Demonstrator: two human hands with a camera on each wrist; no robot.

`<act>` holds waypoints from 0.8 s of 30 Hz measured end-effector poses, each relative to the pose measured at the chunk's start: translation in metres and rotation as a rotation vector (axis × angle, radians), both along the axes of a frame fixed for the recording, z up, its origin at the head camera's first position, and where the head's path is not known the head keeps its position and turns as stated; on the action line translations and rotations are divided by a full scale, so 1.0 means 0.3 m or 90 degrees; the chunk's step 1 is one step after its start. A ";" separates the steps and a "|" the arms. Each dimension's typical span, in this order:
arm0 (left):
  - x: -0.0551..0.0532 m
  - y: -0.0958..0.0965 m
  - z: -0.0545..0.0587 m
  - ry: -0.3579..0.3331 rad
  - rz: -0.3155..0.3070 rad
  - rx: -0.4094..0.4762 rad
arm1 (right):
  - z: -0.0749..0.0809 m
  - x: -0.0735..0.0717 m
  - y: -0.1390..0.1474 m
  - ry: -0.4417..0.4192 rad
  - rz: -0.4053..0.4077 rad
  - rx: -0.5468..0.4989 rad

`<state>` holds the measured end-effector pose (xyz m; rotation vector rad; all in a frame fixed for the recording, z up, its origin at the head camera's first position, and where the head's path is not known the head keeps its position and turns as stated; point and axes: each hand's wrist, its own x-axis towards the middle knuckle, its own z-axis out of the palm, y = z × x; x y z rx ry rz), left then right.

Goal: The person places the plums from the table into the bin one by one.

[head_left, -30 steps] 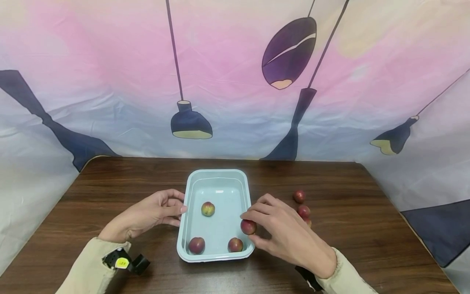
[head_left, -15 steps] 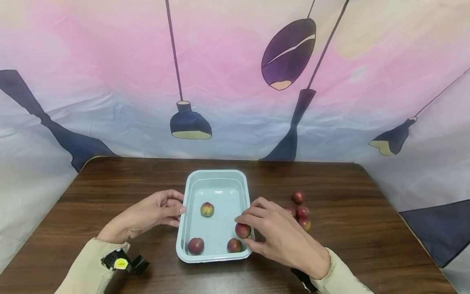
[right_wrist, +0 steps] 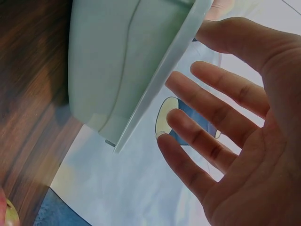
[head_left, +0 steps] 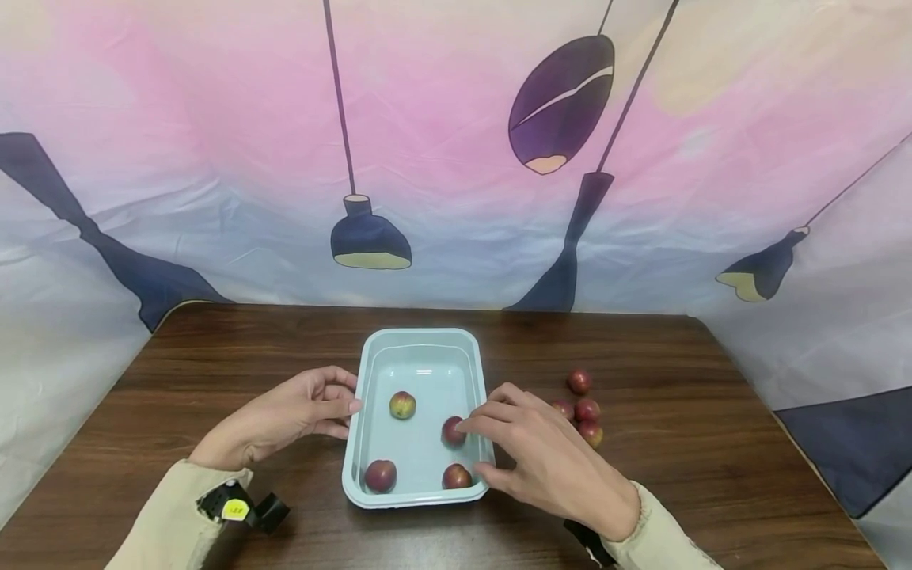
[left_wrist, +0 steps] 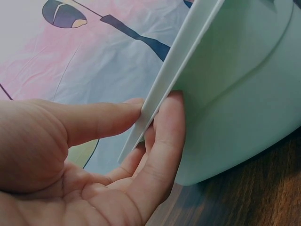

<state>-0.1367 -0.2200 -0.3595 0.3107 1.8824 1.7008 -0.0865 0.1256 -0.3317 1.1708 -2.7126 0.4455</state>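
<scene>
My left hand (head_left: 302,408) holds the left rim of a pale blue plastic tray (head_left: 420,497). In the left wrist view the thumb (left_wrist: 106,121) lies on one side of the rim and the fingers on the other. Over the tray's right rim hovers my right hand (head_left: 545,451), its fingers (right_wrist: 214,106) spread and holding nothing in the right wrist view. Just under its fingertips a dark red plum (head_left: 452,432) lies in the tray. Also inside are a yellow-green and red plum (head_left: 402,405), a dark plum (head_left: 381,476) at front left and a red plum (head_left: 457,476) at front right.
Several red plums (head_left: 587,409) lie grouped on the dark wooden table (head_left: 285,340), right of the tray and partly behind the right hand. A printed cloth (head_left: 442,158) hangs along the table's back edge. Black camera straps (head_left: 242,507) sit at the wrists.
The right hand has moved left over the tray with a plum and let it go. That plum now lies on the tray's floor. The left hand keeps its place.
</scene>
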 end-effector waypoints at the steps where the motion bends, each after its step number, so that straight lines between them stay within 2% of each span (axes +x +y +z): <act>1: 0.000 -0.001 0.000 0.000 -0.001 0.000 | 0.001 0.000 0.002 0.001 -0.002 0.003; 24: -0.004 -0.004 -0.005 -0.001 -0.008 0.011 | 0.011 0.006 0.088 0.065 -0.033 -0.002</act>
